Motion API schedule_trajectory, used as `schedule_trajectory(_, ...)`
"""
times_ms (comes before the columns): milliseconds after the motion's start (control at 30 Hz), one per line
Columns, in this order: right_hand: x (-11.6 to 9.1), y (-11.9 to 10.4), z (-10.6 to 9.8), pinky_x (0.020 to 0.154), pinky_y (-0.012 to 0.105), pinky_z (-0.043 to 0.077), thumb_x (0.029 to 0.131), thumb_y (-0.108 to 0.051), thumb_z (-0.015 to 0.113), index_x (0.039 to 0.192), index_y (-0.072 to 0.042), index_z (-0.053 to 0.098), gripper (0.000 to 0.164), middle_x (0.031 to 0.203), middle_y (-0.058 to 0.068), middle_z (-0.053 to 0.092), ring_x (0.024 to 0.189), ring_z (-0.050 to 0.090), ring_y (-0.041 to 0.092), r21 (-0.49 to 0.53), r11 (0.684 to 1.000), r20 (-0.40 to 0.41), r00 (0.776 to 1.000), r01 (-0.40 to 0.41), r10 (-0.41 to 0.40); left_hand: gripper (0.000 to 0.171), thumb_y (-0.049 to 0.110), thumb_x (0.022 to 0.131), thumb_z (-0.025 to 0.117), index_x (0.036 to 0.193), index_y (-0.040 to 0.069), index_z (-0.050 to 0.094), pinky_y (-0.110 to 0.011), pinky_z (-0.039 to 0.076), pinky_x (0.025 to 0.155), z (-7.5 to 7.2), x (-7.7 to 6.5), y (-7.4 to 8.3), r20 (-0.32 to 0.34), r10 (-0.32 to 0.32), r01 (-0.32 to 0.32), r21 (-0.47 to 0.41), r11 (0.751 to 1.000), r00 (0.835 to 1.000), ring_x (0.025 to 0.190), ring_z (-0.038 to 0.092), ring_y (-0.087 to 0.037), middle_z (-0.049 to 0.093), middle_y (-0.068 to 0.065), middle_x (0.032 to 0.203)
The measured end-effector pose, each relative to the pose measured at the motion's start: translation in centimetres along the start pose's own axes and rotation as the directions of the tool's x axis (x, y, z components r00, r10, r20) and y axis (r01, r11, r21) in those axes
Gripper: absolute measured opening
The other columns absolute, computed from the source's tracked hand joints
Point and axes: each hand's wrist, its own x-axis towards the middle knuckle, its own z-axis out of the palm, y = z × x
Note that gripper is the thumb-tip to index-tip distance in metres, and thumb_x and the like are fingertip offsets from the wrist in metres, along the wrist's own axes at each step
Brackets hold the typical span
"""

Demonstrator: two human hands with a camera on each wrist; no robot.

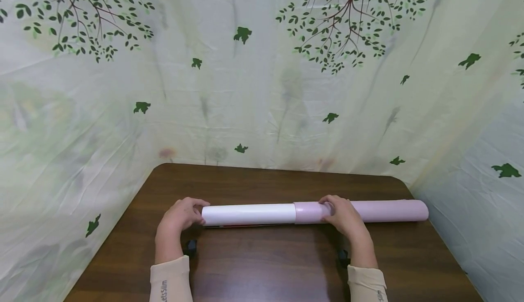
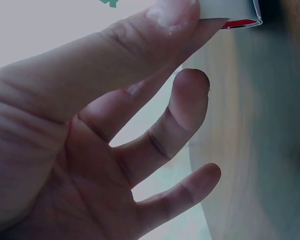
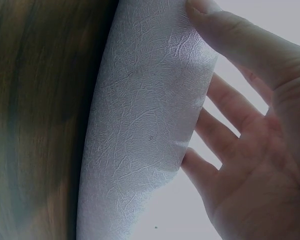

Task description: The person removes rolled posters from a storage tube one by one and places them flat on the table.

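Observation:
A long roll of sheet material lies crosswise on the brown table, its left part smooth and white, its right part lilac. My left hand pinches the white end between thumb and forefinger. In the left wrist view the other fingers curve loosely away, and a thin red strip shows at the roll's edge. Near the seam between white and lilac, my right hand holds the roll from above with thumb and fingers on either side. Fine creased texture covers the lilac surface in the right wrist view.
The wood-grain table has rounded far corners. A pale curtain printed with leaves and branches hangs behind it and along both sides. Small dark wrist-camera parts sit beside the wrists.

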Motion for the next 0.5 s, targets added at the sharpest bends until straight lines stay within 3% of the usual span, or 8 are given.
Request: schedule_trajectory(500,0.11,0.29,0.02,0.117,0.06,0.022,0.079,-0.018,0.084,0.117,-0.017,0.068,0.042,0.132,0.014,0.064,0.129,0.052,0.038,0.003,1.0,0.019,1.0,-0.005,0.005,0.054,0.008,0.076,0.081,0.127,0.016,0.069,-0.032,0.041,0.065,-0.35,-0.15,-0.44,-0.013,0.011,-0.01,0.024,1.0,1.0,0.08,0.058,-0.019,0.071,-0.003,0.09)
